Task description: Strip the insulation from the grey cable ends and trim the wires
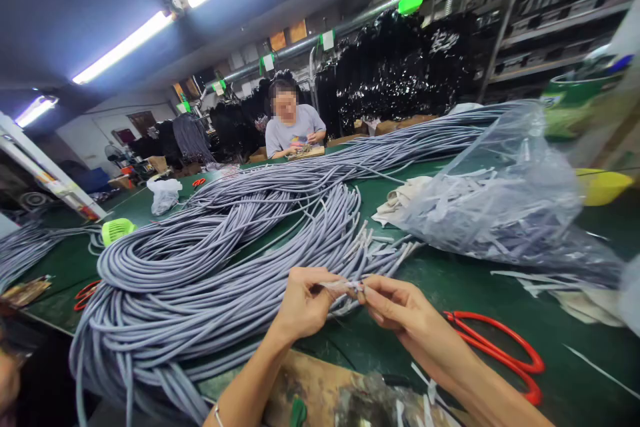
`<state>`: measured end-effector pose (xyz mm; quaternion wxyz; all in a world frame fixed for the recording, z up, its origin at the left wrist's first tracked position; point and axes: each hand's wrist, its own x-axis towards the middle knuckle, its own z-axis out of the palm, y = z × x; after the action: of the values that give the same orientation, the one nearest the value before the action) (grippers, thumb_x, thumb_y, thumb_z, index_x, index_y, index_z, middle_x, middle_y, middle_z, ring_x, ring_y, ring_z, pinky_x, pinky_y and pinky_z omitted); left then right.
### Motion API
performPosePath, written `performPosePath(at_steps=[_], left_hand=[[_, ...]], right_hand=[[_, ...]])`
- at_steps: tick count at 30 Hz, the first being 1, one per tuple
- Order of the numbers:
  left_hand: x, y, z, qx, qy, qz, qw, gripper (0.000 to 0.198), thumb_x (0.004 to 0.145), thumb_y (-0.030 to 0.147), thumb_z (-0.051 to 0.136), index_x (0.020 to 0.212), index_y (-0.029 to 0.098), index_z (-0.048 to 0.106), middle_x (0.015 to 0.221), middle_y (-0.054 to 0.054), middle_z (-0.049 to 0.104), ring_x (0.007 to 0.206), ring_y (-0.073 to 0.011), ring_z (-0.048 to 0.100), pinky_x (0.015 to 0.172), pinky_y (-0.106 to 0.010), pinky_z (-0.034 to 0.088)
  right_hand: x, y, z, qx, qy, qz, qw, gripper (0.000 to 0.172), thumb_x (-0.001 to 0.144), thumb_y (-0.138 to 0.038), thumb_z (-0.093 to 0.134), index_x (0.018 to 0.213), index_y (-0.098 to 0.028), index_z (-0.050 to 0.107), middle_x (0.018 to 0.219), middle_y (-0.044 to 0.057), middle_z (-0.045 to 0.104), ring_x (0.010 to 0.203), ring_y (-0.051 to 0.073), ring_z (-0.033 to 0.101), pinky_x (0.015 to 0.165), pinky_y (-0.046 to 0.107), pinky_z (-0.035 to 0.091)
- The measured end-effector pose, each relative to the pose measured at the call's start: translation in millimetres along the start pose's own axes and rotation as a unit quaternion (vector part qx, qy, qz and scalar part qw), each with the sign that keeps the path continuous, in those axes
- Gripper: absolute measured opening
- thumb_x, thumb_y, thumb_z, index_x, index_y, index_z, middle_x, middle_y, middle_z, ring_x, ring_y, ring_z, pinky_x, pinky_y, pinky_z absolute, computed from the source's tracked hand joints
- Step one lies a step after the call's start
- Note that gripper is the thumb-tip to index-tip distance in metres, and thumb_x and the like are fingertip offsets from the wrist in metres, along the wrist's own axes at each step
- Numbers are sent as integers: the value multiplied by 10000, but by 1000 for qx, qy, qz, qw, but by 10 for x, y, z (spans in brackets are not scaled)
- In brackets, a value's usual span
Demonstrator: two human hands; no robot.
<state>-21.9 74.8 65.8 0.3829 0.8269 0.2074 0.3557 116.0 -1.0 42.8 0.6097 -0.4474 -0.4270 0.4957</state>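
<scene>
A large bundle of grey cables (220, 280) lies looped across the green table in front of me. My left hand (306, 303) is closed in a pinch near the bundle's cut ends. Between its fingers is a cable end (356, 285) with whitish material around it. My right hand (400, 307) pinches the same end from the other side, fingertips almost meeting the left ones. The fingers partly cover the fine detail there. Red-handled scissors (500, 340) lie just right of my right forearm.
A clear plastic bag (490, 213) of pale scraps sits at right. Below my hands is a worn board (320, 380) with scraps and a green-handled tool (298, 410). Across the table a co-worker (295, 120) sits working. A green fan (117, 231) stands at left.
</scene>
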Motion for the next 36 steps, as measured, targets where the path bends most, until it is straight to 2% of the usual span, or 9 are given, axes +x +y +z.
performPosePath(at_steps=[3, 6, 10, 13, 15, 17, 19, 30, 36], left_hand=[[3, -1, -8, -2, 2, -10, 1000, 312, 809, 296, 511, 672, 107, 718, 520, -28, 576, 459, -98, 382, 452, -218, 273], [-28, -8, -2, 69, 5, 10, 998, 294, 806, 227, 479, 665, 111, 710, 487, -16, 534, 454, -99, 385, 459, -222, 266], [-109, 10, 85, 181, -59, 101, 976, 266, 737, 127, 447, 685, 134, 708, 497, -16, 523, 449, -105, 389, 448, -234, 240], [-127, 31, 131, 169, -98, 112, 974, 264, 724, 124, 460, 758, 144, 720, 551, -29, 591, 467, -110, 439, 452, -226, 270], [-104, 36, 115, 131, -60, 46, 989, 269, 759, 135, 450, 743, 141, 719, 570, -32, 624, 482, -110, 469, 470, -213, 306], [-72, 34, 80, 90, -27, -29, 995, 283, 790, 155, 445, 683, 128, 706, 559, -31, 631, 465, -105, 461, 462, -207, 308], [-53, 28, 55, 70, -26, -57, 996, 290, 802, 169, 452, 645, 120, 691, 559, -33, 632, 462, -107, 461, 454, -208, 301], [-54, 23, 67, 90, -78, 15, 993, 315, 864, 254, 437, 644, 130, 626, 556, -17, 532, 529, -110, 440, 532, -215, 313], [-48, -27, 62, -157, -79, -147, 973, 593, 828, 594, 382, 657, 90, 644, 511, -17, 486, 415, -69, 336, 416, -202, 246]], right_hand=[[-12, -1, 50, 17, 10, 21, 1000, 443, 623, -589, 641, 634, -148, 601, 472, -60, 339, 427, 52, 209, 392, 199, 147], [-27, -20, 46, -103, 70, -62, 990, 373, 670, -530, 600, 612, -162, 614, 473, -22, 436, 423, 84, 342, 398, 213, 268], [-32, -106, -113, -327, 237, -212, 890, 231, 735, -375, 525, 655, -192, 642, 661, 54, 650, 580, 166, 572, 565, 262, 441], [-32, -213, -267, -363, 346, -228, 835, 247, 749, -388, 497, 690, -194, 637, 649, 47, 661, 526, 156, 575, 512, 242, 448], [-39, -263, -303, -346, 296, -219, 863, 268, 742, -417, 513, 723, -187, 648, 649, 41, 660, 519, 147, 573, 481, 225, 452], [-54, -270, -269, -348, 182, -215, 894, 272, 719, -418, 562, 802, -187, 680, 660, 29, 658, 507, 135, 548, 471, 220, 455], [-69, -240, -202, -369, 112, -208, 899, 276, 700, -392, 607, 877, -202, 699, 640, 15, 652, 463, 119, 494, 454, 225, 438], [-2, -227, -166, -195, 33, -41, 979, 324, 658, -472, 616, 572, -160, 622, 570, 13, 579, 545, 122, 490, 529, 231, 406], [46, -106, -132, -78, -9, 71, 994, 495, 533, -625, 655, 484, -176, 452, 406, -104, 222, 366, 28, 140, 343, 191, 97]])
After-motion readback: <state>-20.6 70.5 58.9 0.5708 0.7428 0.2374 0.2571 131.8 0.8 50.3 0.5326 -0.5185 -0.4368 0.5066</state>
